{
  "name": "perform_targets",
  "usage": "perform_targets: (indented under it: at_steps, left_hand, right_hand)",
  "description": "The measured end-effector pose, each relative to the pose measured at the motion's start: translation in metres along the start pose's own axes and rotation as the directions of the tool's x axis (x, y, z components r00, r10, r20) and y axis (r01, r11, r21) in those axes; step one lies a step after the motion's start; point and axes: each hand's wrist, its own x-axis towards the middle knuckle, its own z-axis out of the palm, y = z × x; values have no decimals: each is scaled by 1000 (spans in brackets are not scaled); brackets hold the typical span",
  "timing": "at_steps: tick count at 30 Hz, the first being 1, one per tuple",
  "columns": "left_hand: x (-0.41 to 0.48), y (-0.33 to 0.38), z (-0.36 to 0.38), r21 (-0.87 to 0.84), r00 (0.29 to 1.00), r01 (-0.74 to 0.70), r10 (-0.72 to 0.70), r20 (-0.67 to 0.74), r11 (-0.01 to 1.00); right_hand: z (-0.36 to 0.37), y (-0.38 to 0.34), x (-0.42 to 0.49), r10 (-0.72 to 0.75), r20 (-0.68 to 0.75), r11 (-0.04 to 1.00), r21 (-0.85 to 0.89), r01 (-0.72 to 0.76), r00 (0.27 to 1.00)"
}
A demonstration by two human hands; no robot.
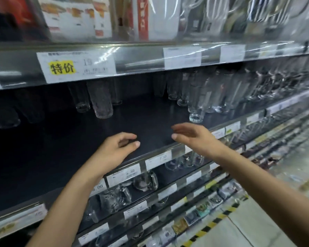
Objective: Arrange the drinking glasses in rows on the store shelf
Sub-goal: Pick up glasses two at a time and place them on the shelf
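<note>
A dark store shelf [141, 122] runs across the view. Tall clear drinking glasses [198, 102] stand in rows on its right part, the nearest one close to the front edge. A textured tall glass [101, 100] and a clear one [80, 98] stand at the back middle, with more glasses [5, 114] at the far left. My left hand [114, 150] hovers over the shelf's front edge with fingers loosely curled, holding nothing. My right hand [191, 138] reaches in beside it, fingers relaxed and empty, just below the nearest glass.
The shelf above [114, 57] carries price tags and boxed goods, limiting headroom. Lower shelves hold glass mugs [146, 180] and small items behind price strips [123, 175]. A floor with yellow-black tape [214, 223] lies at the lower right.
</note>
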Motion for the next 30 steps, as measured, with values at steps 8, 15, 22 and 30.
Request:
perform_targets:
  at_steps: [8, 15, 22, 30]
  left_hand:
    - [11, 52, 85, -71, 985, -163, 167, 51, 984]
    - [54, 81, 168, -40, 983, -177, 178, 39, 983]
    - [116, 95, 234, -111, 982, -11, -10, -188, 994]
    - [170, 102, 275, -150, 888, 62, -123, -442, 987]
  right_hand:
    - [-69, 37, -84, 71, -231, 995, 89, -52, 970]
    - [-134, 85, -83, 73, -297, 990, 134, -34, 952]
    - [-210, 145, -21, 95, -247, 981, 188, -48, 964]
    - [-257, 193, 66, 148, -252, 986, 114, -122, 956]
